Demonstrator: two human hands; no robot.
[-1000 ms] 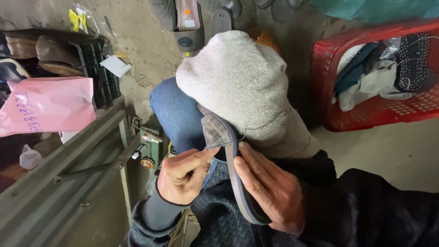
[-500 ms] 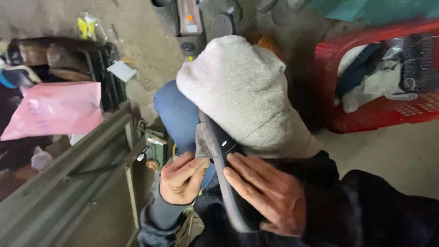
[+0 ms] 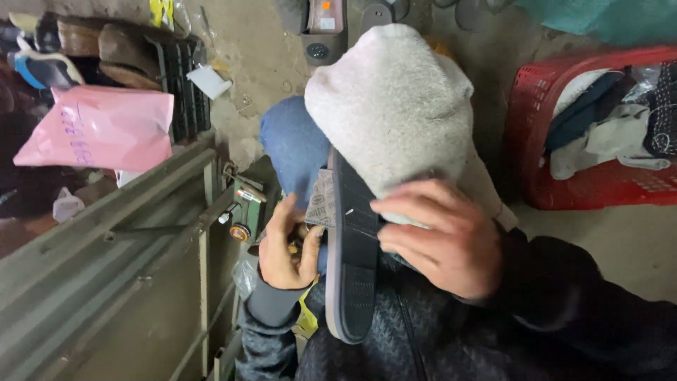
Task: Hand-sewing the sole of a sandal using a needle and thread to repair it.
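A dark blue-grey shoe sole [image 3: 351,282] stands on edge across my lap, its tread facing right. My right hand [image 3: 441,240] lies over its upper part, fingers pressing the tread. My left hand [image 3: 283,247] grips the sole's left edge near a small grey piece of sandpaper [image 3: 322,203] held against it. A grey cloth [image 3: 395,113] is draped over my raised knee just behind the sole, with blue jeans [image 3: 293,144] showing beside it.
A grey-green metal machine frame [image 3: 113,282] fills the lower left. A pink plastic bag [image 3: 99,130] and worn shoes [image 3: 106,49] lie at upper left. A red plastic basket [image 3: 592,127] of cloth stands at right on the concrete floor.
The sole has turned from curved and tilted to standing on edge. My right hand has moved up over its tread; my left hand has shifted to the sandpaper at the edge.
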